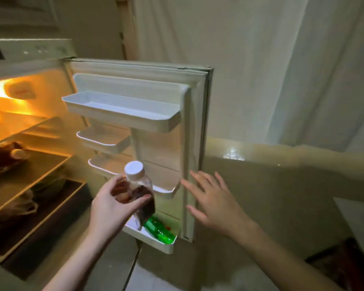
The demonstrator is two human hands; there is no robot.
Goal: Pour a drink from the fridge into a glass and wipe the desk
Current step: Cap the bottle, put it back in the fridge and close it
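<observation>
While the fridge stands open, a drink bottle is out of the door and in hand.

Nearest: left hand (pixel 116 203) wraps a clear plastic bottle (pixel 138 190), white ribbed cap up, dark liquid partly filling it; bottle tilted, held just above the lowest door shelf (pixel 156 238), probably lifted clear for carrying off. Right hand (pixel 213 199) empty, fingers spread flat, close to the free edge of the door (pixel 194 143), seemingly placed to push it shut; contact cannot be confirmed. A green bottle (pixel 159 229) lies on its side in that lowest shelf. Above, moulded white shelves, smooth, round-cornered, bare. Farther left, the lit interior (pixel 19 114), amber, with flat shelves. No glass or desk in view.
</observation>
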